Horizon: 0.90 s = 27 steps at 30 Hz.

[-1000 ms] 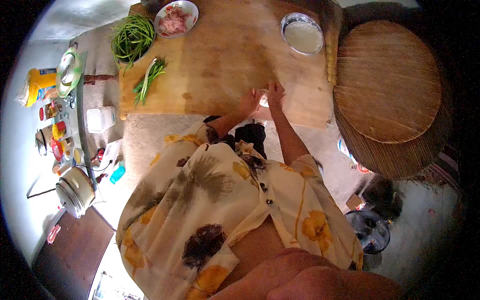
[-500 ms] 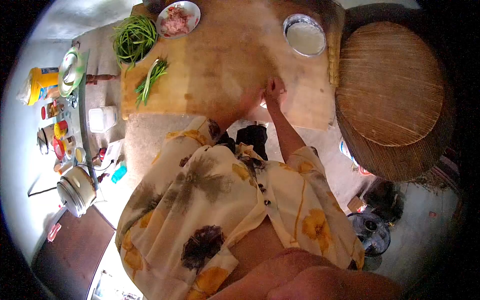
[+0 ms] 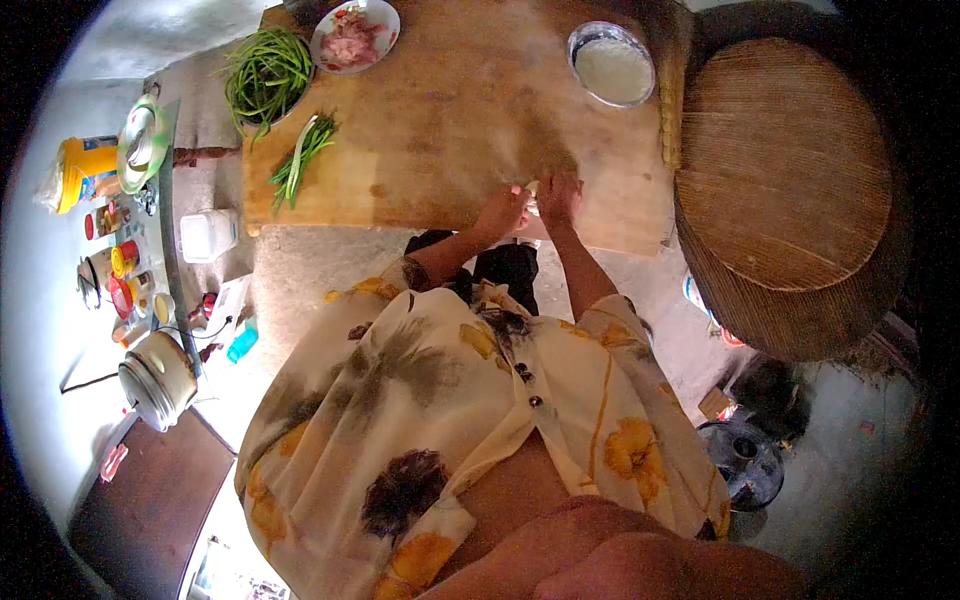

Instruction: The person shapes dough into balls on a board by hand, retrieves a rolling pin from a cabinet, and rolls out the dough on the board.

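White stuff (image 3: 532, 198) sat clamped between the fingers of your left hand (image 3: 503, 212) and right hand (image 3: 561, 200), at five o'clock on the board (image 3: 450, 120). From there, spring onions (image 3: 300, 160) lay toward nine, a bowl (image 3: 612, 72) toward one.

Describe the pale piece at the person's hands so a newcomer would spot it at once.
Find the big wooden board and go to its near edge, right of centre. There, the small pale piece shows between the left hand and right hand. Unlike the white contents of the round bowl farther back, it is right at the hands.
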Available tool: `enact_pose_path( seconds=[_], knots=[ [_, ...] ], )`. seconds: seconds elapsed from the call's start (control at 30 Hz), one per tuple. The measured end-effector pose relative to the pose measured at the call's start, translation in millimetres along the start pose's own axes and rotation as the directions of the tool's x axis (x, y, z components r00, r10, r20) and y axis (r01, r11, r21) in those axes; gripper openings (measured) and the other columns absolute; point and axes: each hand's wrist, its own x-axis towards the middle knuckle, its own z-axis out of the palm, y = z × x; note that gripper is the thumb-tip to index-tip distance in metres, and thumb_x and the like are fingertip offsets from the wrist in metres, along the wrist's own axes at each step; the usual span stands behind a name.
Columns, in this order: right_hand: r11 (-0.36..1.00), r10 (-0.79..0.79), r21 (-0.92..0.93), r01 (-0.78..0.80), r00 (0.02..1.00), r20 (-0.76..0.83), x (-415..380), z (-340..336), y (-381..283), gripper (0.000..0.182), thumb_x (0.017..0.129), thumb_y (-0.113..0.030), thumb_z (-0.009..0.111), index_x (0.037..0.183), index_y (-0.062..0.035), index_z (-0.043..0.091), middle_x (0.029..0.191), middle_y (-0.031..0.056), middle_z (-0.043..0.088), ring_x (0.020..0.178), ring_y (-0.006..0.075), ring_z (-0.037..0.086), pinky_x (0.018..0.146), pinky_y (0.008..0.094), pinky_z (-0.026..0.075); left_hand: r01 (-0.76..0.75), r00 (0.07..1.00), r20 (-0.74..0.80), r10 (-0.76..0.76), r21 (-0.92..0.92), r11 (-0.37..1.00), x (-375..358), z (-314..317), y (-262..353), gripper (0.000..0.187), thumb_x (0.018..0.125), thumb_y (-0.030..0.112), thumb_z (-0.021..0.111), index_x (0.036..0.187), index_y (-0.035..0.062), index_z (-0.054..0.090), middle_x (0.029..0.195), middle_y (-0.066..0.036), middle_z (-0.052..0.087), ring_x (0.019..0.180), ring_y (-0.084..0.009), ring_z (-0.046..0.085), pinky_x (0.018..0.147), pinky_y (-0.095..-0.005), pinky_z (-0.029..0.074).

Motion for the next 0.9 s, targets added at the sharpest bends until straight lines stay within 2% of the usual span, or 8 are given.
enact_pose_path(
  seconds=[0.1,0.2,0.37,0.53,0.63,0.7,0.8,0.9],
  knots=[
    [0.904,0.246,0.359,-0.233,0.969,0.008,10,-5,-6,0.023,0.089,-0.025,0.056,0.085,-0.0045,0.066,0.085,0.0172,0.065,0.083,0.0335,0.061,0.075,0.0463,0.046,0.248,0.951,0.246,-0.185,-0.258,0.934,22,9,-3,0.041,0.098,0.036,0.047,0.114,-0.0017,0.052,0.077,-0.018,0.064,0.064,-0.0289,0.065,0.062,-0.0399,0.052],
    [0.562,0.508,0.562,-0.607,0.789,0.345,13,-12,-16,0.027,0.091,-0.028,0.056,0.087,-0.0037,0.066,0.08,0.0167,0.064,0.081,0.0312,0.061,0.075,0.0448,0.047,0.017,0.999,-0.031,-0.027,-0.276,0.961,20,17,-11,0.038,0.096,0.031,0.053,0.121,0.0025,0.049,0.071,-0.015,0.063,0.062,-0.0263,0.064,0.055,-0.0369,0.05],
    [0.735,0.434,0.611,-0.293,0.896,-0.092,-30,-12,-40,0.028,0.094,-0.025,0.052,0.085,-0.0008,0.063,0.085,0.0174,0.062,0.086,0.0336,0.058,0.079,0.0462,0.044,-0.469,0.86,0.076,0.505,0.507,0.723,-26,2,9,0.05,0.089,0.022,0.063,0.132,0.0067,0.044,0.094,-0.022,0.064,0.075,-0.0358,0.065,0.065,-0.0456,0.05],
    [0.959,0.113,0.279,-0.057,0.975,-0.192,-14,17,-6,0.018,0.093,-0.018,0.049,0.095,-0.0024,0.058,0.096,0.0195,0.059,0.096,0.0371,0.055,0.081,0.0513,0.04,-0.62,0.779,0.07,0.623,0.231,0.75,7,0,4,0.048,0.088,0.019,0.06,0.132,0.0073,0.044,0.102,-0.022,0.064,0.089,-0.0375,0.064,0.072,-0.0479,0.049],
    [1.0,-0.024,0.003,0.026,0.975,-0.222,4,22,-3,0.021,0.092,-0.021,0.05,0.096,-0.0014,0.058,0.099,0.0186,0.059,0.101,0.0363,0.054,0.082,0.0524,0.04,-0.392,0.891,0.067,0.45,0.614,0.685,48,14,-28,0.045,0.088,0.016,0.059,0.13,0.0067,0.045,0.107,-0.022,0.063,0.088,-0.0407,0.064,0.073,-0.0488,0.05],
    [0.858,0.359,0.389,-0.335,0.933,0.013,16,10,-9,0.027,0.094,-0.027,0.05,0.1,-0.0031,0.061,0.107,0.0158,0.061,0.107,0.0341,0.054,0.089,0.0524,0.04,-0.324,0.943,0.145,0.3,0.613,0.72,50,6,-4,0.043,0.088,0.016,0.058,0.128,0.0051,0.046,0.108,-0.023,0.063,0.089,-0.0421,0.063,0.074,-0.0493,0.05],
    [0.638,0.484,0.5,-0.586,0.81,0.331,21,-16,-17,0.033,0.095,-0.034,0.049,0.108,-0.008,0.064,0.117,0.0133,0.061,0.114,0.0322,0.052,0.097,0.0503,0.037,-0.232,0.965,0.241,0.1,0.619,0.75,28,-14,59,0.04,0.088,0.015,0.058,0.125,0.003,0.048,0.109,-0.025,0.062,0.09,-0.044,0.063,0.076,-0.0498,0.05],
    [0.689,0.427,0.629,-0.361,0.903,0.051,-12,-8,-23,0.038,0.097,-0.038,0.046,0.116,-0.0097,0.063,0.124,0.0137,0.059,0.119,0.0333,0.051,0.103,0.048,0.034,-0.38,0.919,0.296,0.261,0.485,0.788,-21,-21,78,0.036,0.088,0.017,0.056,0.118,-0.0005,0.051,0.108,-0.026,0.062,0.092,-0.0462,0.062,0.078,-0.0507,0.05]
  ],
)
